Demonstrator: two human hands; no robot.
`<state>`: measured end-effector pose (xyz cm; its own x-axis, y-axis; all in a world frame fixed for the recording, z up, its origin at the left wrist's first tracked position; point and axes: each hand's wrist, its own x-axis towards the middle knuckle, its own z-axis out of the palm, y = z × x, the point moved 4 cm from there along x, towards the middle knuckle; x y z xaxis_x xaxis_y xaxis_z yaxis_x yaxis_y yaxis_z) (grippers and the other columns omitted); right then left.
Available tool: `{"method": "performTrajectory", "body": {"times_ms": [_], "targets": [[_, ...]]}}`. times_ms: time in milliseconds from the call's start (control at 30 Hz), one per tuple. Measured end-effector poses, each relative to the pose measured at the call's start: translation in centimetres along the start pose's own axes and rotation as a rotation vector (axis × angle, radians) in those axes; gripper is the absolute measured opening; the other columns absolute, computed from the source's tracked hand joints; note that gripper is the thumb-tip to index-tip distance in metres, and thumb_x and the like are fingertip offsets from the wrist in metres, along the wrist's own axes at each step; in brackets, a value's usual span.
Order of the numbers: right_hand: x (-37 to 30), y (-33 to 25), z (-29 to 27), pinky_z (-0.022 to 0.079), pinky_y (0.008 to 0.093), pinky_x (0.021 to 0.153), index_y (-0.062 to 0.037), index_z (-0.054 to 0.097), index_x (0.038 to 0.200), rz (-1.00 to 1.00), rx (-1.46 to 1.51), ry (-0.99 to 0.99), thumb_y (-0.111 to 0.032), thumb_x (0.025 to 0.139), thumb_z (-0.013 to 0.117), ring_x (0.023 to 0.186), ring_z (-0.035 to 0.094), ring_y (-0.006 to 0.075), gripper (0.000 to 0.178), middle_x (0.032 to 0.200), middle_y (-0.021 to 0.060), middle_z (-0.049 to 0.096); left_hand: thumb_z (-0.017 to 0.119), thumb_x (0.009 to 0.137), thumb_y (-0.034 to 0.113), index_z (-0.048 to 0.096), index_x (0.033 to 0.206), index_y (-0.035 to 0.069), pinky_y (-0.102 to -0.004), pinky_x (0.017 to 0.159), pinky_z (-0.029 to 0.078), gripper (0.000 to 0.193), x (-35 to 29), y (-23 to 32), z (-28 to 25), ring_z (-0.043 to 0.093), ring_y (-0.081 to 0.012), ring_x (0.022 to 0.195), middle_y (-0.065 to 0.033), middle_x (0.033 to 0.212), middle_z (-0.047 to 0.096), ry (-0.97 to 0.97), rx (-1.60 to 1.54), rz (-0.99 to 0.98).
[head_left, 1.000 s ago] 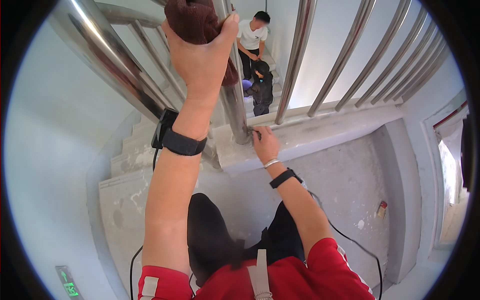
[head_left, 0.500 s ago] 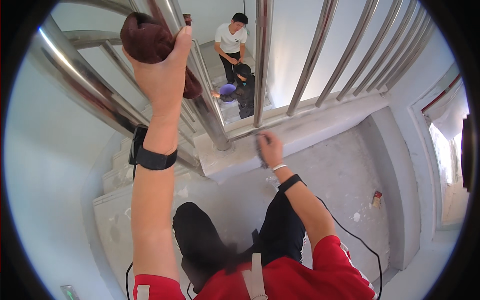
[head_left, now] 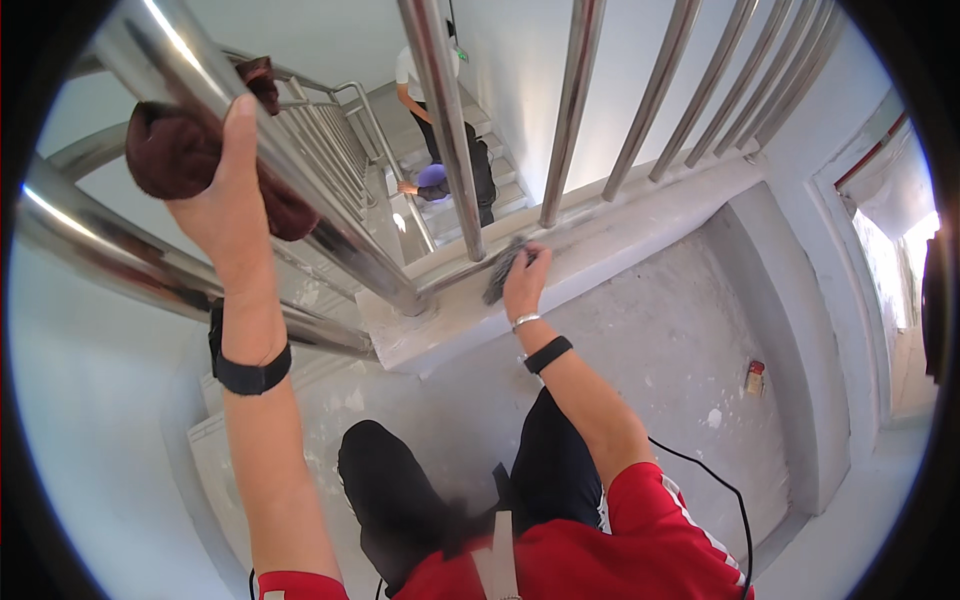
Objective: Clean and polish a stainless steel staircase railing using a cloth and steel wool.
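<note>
My left hand [head_left: 228, 215] is closed around a dark brown cloth [head_left: 175, 150], pressing it on a thick shiny metal post [head_left: 355, 255]. Part of the cloth hangs out on the post's far side, below my fingers. Low down in the middle, my right hand [head_left: 526, 278] pinches a dark grey, mesh-like scouring pad [head_left: 503, 270]. The pad touches the pale ledge [head_left: 620, 225] by the foot of the railing, just right of the nearest thin upright bar [head_left: 440, 110]. My hand hides part of the pad.
More upright bars [head_left: 655, 100] run off to the right. Beyond the railing, stairs descend to two people, partly hidden by a bar, beside a purple round object [head_left: 432, 177]. A small red-and-tan box [head_left: 755, 378] lies on the grey floor [head_left: 660, 370]. A black cable [head_left: 715, 480] trails by my right arm.
The view has shifted, so the post and my left hand with the cloth appear further left. My right hand has slid the pad rightward past the foot of the nearest thin bar.
</note>
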<state>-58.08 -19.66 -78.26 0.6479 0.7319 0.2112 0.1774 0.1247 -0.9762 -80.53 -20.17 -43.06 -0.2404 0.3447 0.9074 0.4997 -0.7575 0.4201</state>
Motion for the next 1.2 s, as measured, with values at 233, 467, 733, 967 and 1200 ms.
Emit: {"method": "performTrajectory", "body": {"times_ms": [233, 467, 733, 967, 1200], "targets": [[12.8, 6.3, -7.7, 0.036, 0.0399, 0.087, 0.0061, 0.04, 0.101, 0.188, -0.134, 0.43, -0.003, 0.084, 0.042, 0.094, 0.047, 0.0334, 0.02, 0.1, 0.0234, 0.047, 0.072, 0.075, 0.012, 0.046, 0.09, 0.003, -0.0217, 0.067, 0.041, 0.031, -1.0, 0.6, 1.3, 0.049, -0.0079, 0.077, -0.002, 0.093, 0.048, 0.05, -0.083, -0.05], [4.6, 2.5, -2.6, 0.036, 0.0379, 0.086, 0.0045, 0.039, 0.098, 0.157, -0.078, 0.133, -0.002, 0.085, 0.043, 0.091, 0.047, 0.0329, 0.016, 0.095, 0.0213, 0.045, 0.068, 0.078, 0.01, 0.048, 0.092, 0.003, -0.0226, 0.074, 0.039, 0.026, -0.9, 1.4, 1.7, 0.047, -0.0087, 0.078, -0.0012, 0.084, 0.052, 0.065, -0.104, -0.083], [14.5, 3.7, -9.4, 0.037, 0.0387, 0.086, 0.0062, 0.041, 0.099, 0.26, -0.08, 0.367, -0.003, 0.085, 0.042, 0.094, 0.048, 0.0347, 0.017, 0.097, 0.0246, 0.048, 0.066, 0.08, 0.012, 0.049, 0.09, 0.002, -0.0221, 0.073, 0.037, 0.022, -0.7, 1.3, 1.5, 0.046, -0.0085, 0.076, -0.0005, 0.084, 0.052, 0.014, -0.029, -0.081], [10.9, 3.2, -6.9, 0.037, 0.0399, 0.084, 0.0057, 0.045, 0.096, -0.138, -0.333, 0.197, -0.004, 0.085, 0.045, 0.09, 0.047, 0.0338, 0.015, 0.094, 0.0222, 0.048, 0.066, 0.08, 0.013, 0.049, 0.1, 0.002, -0.0229, 0.079, 0.038, 0.029, -0.8, 1.0, 1.8, 0.047, -0.0098, 0.084, -0.0023, 0.095, 0.052, -0.022, -0.082, -0.104], [15.8, 6.2, -9.9, 0.038, 0.0412, 0.085, 0.0064, 0.044, 0.096, 0.006, -0.169, 0.476, -0.002, 0.084, 0.044, 0.094, 0.048, 0.0365, 0.014, 0.097, 0.0238, 0.047, 0.066, 0.08, 0.013, 0.046, 0.111, 0.0, -0.0253, 0.087, 0.037, 0.038, -1.0, 0.8, 1.4, 0.048, -0.0116, 0.094, -0.0041, 0.104, 0.052, 0.004, -0.097, -0.148]]}}
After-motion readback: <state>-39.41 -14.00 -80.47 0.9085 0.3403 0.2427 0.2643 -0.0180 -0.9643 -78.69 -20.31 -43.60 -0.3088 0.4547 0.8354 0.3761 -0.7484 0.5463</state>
